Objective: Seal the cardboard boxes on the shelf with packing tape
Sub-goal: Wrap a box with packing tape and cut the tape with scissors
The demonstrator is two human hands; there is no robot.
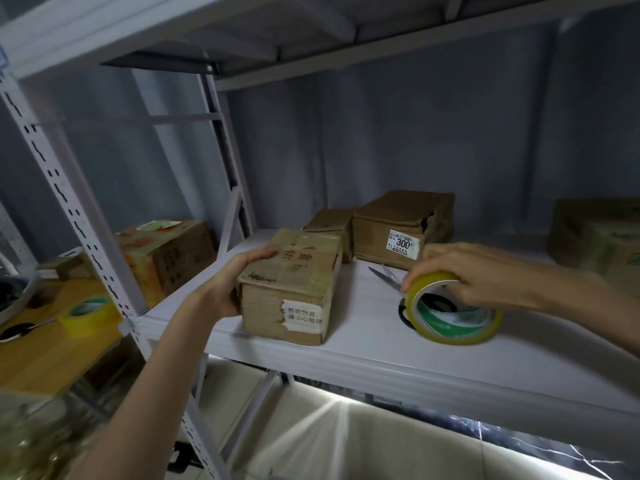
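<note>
The white shelf (363,362) carries several cardboard boxes. The front box (289,289) sits near the shelf's front edge, its flaps down, old tape and a white printed label on its near face. The left hand (230,278) holds this box at its left end, thumb laid over the top edge and fingers curled round the side. To the right, well apart from that box, the tape roll (450,310) stands tilted on the shelf, yellowish with a green-printed core. The right hand (464,271) grips the roll from above, fingers wrapped over its upper rim. Scissors (388,277) lie on the shelf just behind the roll, blades pointing left toward the boxes; the handles are largely hidden by the roll and hand, and a black loop shows at the roll's left side. Behind the front box stand a small box (329,221) and a large box (403,225) with a white "300" label, its right flap torn or lifted. A further box (599,237) sits at the far right, dim and partly cut off by the frame. A perforated grey upright (69,202) divides this bay from the left side, where an orange-stained box (166,254) rests, and a second tape roll (88,315) lies on a wooden surface (45,351) beside what appears to be a spoon, blurred. Pale floor tiles show below the shelf.
</note>
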